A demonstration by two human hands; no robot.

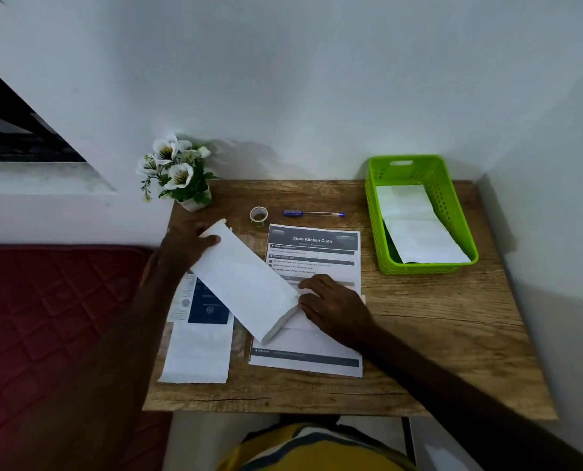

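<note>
Nearest the table [436,334] edge, a spare cloth [198,351] lies flat at the left, with a booklet [208,307] overlapping its far end. Beside it lies the sheet [317,362], headed "Store Kitchen Cloth".

Item in hand: the cloth [246,283], folded into a long thick strip. It lies diagonally across booklet and sheet, near end on the sheet, far end pointing up-left.

Right hand [334,307]: palm down at the near end, forearm entering from the lower right. The fingers are straight and slightly spread, tips pressing the strip's end and a loose layer beneath it.

Left hand [184,248]: reaching in from the left. Thumb on top and fingers curled under the far end, gripping it.

Judgement: a fold is being squared. Recommended: the right hand pins the near end, the left draws the strip taut, and the edges are aligned before the crease is pressed. The layers look liable to slip.

Beyond lie tape [258,215] and pen [312,214], with a plant [178,171] at the wall. At far right the basket [453,205] holds a stored cloth [416,226].
</note>
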